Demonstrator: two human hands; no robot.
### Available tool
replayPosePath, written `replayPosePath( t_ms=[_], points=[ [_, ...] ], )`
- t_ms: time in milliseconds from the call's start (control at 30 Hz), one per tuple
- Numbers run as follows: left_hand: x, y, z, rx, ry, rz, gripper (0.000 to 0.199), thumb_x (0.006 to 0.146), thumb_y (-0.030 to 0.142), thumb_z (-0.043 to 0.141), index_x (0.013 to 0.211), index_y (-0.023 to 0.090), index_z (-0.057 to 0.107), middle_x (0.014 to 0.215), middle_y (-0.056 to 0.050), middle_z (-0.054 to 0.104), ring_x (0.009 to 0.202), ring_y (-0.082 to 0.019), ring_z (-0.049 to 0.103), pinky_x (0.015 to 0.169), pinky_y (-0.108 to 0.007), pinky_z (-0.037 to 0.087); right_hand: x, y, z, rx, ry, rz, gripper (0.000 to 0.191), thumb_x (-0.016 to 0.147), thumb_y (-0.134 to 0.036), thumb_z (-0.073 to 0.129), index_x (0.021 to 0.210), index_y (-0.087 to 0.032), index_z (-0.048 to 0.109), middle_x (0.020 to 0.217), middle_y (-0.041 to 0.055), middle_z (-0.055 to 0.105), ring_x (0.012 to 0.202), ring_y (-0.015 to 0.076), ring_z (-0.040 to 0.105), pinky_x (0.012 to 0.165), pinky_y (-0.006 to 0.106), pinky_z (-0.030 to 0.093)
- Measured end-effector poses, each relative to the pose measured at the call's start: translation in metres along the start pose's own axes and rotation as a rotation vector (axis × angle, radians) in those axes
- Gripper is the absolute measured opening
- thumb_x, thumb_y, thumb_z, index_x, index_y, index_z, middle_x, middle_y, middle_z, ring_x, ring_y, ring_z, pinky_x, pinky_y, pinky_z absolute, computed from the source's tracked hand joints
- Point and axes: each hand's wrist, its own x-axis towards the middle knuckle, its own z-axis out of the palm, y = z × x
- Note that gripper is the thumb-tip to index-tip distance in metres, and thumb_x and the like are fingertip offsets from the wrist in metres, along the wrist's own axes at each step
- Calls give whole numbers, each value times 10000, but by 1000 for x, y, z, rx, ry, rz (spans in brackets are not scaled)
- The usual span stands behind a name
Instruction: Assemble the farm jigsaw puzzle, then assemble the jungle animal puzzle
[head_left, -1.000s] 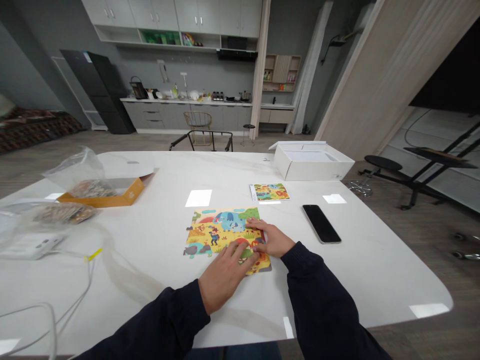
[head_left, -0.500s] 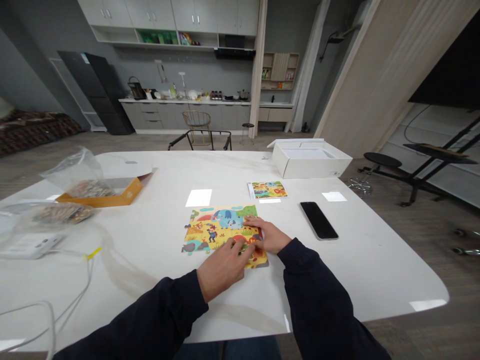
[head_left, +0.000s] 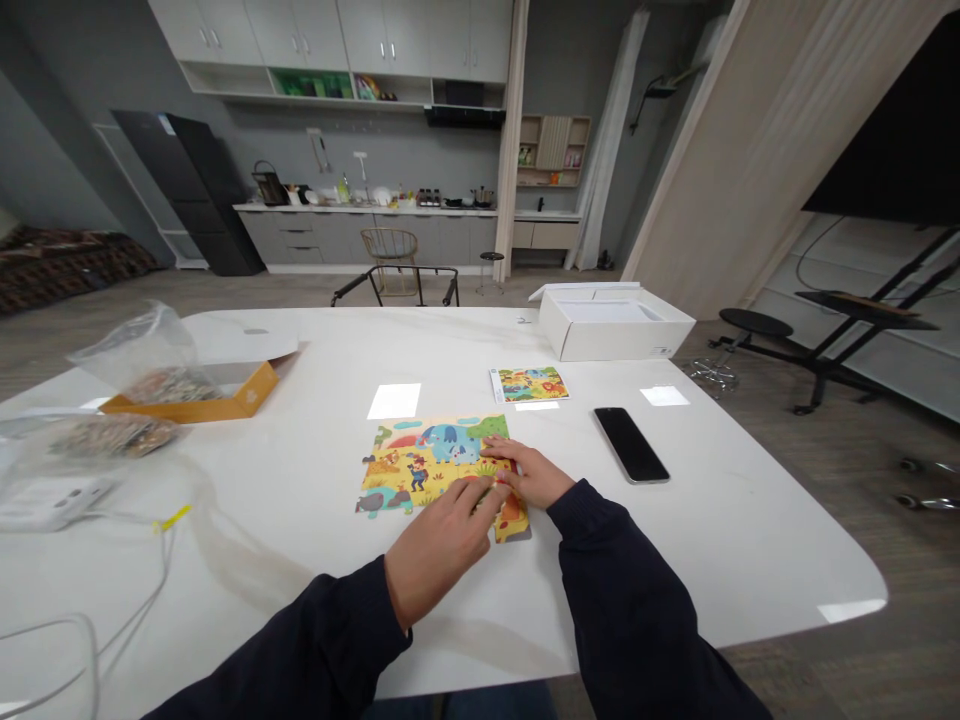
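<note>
A colourful jigsaw puzzle (head_left: 431, 465) with elephants and other animals lies on the white table in front of me. Across its lower right part reaches my left hand (head_left: 448, 540), fingers bent and drawn together at the surface; whatever is under the fingertips is hidden. My right hand (head_left: 534, 474) rests on the puzzle's right side with fingers stretched out flat, its thumb close to the left fingertips. The lower edge of the puzzle is uneven, and my left hand covers part of it. Beyond it lies a small picture card (head_left: 531, 384) showing a similar animal scene.
A black phone (head_left: 631, 444) lies right of my hands. An open white box (head_left: 615, 325) stands at the back right. On the left are an orange box (head_left: 255, 385), plastic bags of pieces (head_left: 112, 436), a white power strip (head_left: 52, 502) and its cable (head_left: 166, 570).
The whole view has shifted slightly. My left fingers have moved a little over the puzzle's lower right area; my right hand stays on the right side.
</note>
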Motion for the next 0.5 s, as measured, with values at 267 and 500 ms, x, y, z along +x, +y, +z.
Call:
replayPosePath(
  t_ms=[267,500],
  points=[
    [13,11,22,-88,-56,49,492,946,78,537,1392,271,461,1405,-126,518,1209,-302,535,1011,-469,495,6,6,1,101,127,83,396,1000,-384,452,1232,-211,723,1354,83,689,1362,252,565,1208,483,375],
    [26,12,9,-100,-167,27,409,904,227,706,1272,257,530,1294,-131,566,1106,-309,560,927,-458,517,6,6,4,78,141,94,396,1001,-384,453,1234,-202,716,1354,82,689,1352,241,574,1196,457,395]
  ],
)
